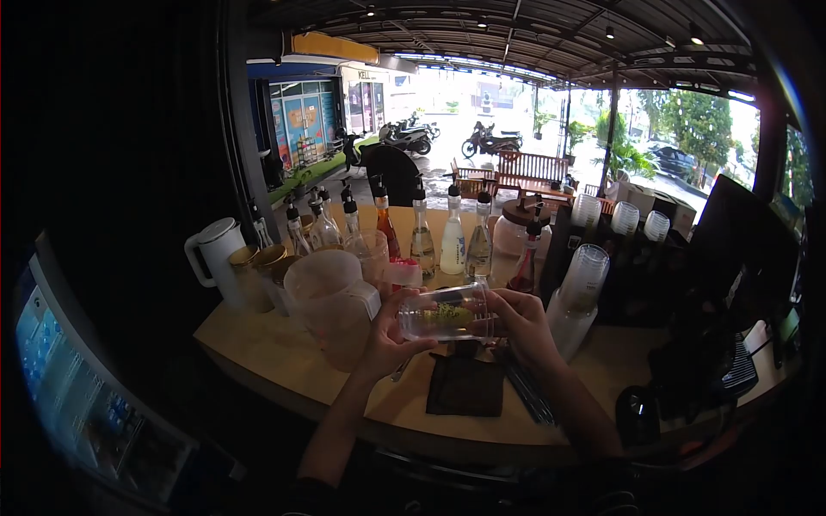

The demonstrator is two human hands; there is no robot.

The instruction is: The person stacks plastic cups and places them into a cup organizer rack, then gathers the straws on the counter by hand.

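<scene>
A clear plastic cup point(446, 315) with a yellow-green print lies sideways in the air, held between both hands above the counter. My left hand point(389, 334) grips its left end, the fingers wrapped round it. At the other end, my right hand point(519, 320) has its fingers closed on the cup near the rim. Just left of the cup stands a large translucent pitcher point(323, 297) with a handle. Below the hands a dark folded cloth point(465, 387) lies on the wooden counter point(396, 411).
Several bottles point(422, 245) with dark pourers line the back of the counter. On the right are stacked clear cups point(585, 279) and a dark monitor point(731, 228). A white jug point(217, 254) stands at left, near a glass-fronted fridge point(86, 387).
</scene>
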